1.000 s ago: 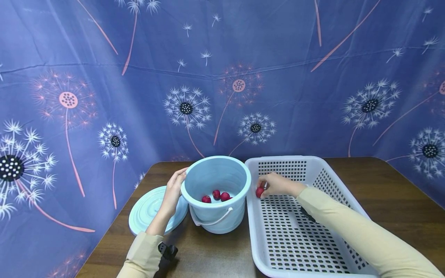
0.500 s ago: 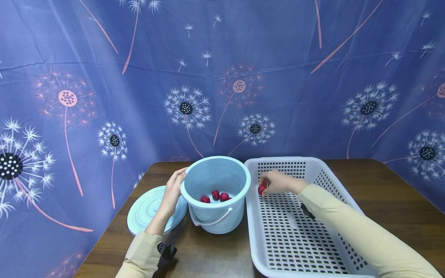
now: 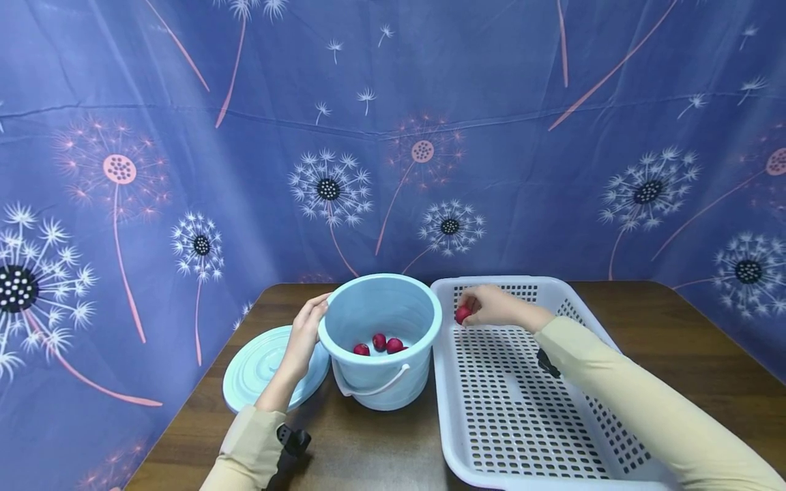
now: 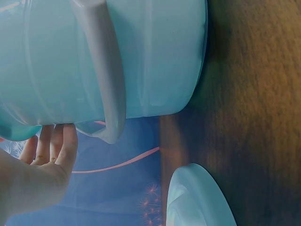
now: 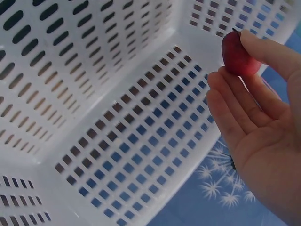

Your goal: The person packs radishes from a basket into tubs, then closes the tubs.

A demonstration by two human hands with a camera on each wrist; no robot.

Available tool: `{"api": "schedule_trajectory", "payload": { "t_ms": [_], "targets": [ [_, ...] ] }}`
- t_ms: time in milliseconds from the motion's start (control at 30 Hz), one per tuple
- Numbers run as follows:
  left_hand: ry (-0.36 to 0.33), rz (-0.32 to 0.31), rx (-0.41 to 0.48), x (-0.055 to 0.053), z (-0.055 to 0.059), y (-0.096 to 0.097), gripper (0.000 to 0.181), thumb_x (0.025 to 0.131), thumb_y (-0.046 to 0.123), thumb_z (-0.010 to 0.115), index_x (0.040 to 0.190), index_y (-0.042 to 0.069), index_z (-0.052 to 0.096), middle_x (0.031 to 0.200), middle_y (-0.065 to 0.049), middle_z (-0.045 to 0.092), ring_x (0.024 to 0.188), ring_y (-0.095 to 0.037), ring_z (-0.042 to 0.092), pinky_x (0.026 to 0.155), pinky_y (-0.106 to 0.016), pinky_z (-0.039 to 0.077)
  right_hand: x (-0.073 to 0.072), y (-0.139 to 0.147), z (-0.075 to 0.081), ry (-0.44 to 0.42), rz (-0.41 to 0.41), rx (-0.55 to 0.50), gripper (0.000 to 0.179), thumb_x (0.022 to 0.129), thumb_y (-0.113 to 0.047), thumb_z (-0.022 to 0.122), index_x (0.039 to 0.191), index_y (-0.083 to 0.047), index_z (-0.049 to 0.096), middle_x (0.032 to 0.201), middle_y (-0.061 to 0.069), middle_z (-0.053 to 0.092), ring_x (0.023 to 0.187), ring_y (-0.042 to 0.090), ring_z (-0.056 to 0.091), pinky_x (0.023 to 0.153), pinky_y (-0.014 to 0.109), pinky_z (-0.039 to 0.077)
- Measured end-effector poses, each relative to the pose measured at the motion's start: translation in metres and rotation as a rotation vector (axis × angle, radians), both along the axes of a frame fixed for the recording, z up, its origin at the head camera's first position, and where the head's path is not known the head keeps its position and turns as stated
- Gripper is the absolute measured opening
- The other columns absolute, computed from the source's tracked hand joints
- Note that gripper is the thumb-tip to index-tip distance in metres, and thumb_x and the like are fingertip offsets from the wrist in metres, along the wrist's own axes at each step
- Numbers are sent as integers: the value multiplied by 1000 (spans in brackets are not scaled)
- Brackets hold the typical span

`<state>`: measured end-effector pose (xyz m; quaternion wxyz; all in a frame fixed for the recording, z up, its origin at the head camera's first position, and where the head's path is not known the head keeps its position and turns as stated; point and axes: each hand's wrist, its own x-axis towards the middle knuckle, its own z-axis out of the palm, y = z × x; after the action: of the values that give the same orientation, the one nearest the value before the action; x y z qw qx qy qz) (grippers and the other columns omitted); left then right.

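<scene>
My right hand point(image 3: 489, 305) pinches a small red apple point(image 5: 237, 55) with a short dark stem between thumb and fingers. It is over the far left part of a white perforated plastic basket point(image 3: 450, 436). At the left side of a light blue bucket point(image 3: 393, 389), my left hand point(image 3: 302, 337) touches the outer wall just below the rim. Its fingers point(image 4: 68, 146) are fairly straight, tips against the wall; the thumb is hidden in the left wrist view. Inside the bucket, several red apples point(image 3: 379, 341) lie at the bottom, one partly hidden by the near rim.
Left of the bucket, a round light blue lid point(image 3: 252, 375) lies on the brown wooden table point(image 3: 368, 450), partly behind my left forearm. The bucket's white handle point(image 3: 377, 389) hangs down in front. Behind the table hangs a blue dandelion-patterned cloth point(image 3: 522, 157).
My right hand, pinching the apple, has moved up and away toward the basket's far end. The left hand stays at the bucket, and the apples inside look unchanged.
</scene>
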<state>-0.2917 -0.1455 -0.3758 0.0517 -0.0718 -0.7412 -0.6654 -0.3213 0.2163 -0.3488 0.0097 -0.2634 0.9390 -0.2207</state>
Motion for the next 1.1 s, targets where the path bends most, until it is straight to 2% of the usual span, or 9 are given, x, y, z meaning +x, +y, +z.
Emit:
{"api": "schedule_trajectory", "payload": {
  "t_ms": [167,433,667,800,1100],
  "targets": [
    [2,-10,-6,0,0,-1,42,99,35,40,133,12,47,138,-8,48,124,-25,48,99,-46,41,1,2,11,56,2,-9,25,77,-11,73,100,-4,66,86,2,68,75,10,62,70,28,52],
    [0,7,5,-1,-1,0,41,99,33,40,133,11,48,137,-8,50,121,-23,49,94,-38,43,6,-6,27,106,-7,-24,27,80,-16,72,104,-5,65,90,2,69,80,11,63,75,33,52],
    [13,8,9,-2,-1,0,41,99,32,41,132,10,48,137,-9,50,123,-23,47,99,-41,38,9,-13,36,174,8,-59,29,80,-15,72,106,-4,65,94,5,69,86,17,66,80,37,53],
    [11,5,12,-2,-1,0,40,99,32,41,132,10,49,136,-9,50,121,-23,48,98,-41,38,10,-19,44,220,-15,-77,30,80,-16,72,107,-4,65,94,5,68,88,18,65,83,40,52],
    [-12,10,6,2,2,1,40,99,34,41,132,12,49,137,-8,50,120,-22,49,93,-35,43,12,-35,56,273,20,-135,32,81,-11,69,111,-1,64,103,11,65,92,20,64,84,38,53]
  ]
}}
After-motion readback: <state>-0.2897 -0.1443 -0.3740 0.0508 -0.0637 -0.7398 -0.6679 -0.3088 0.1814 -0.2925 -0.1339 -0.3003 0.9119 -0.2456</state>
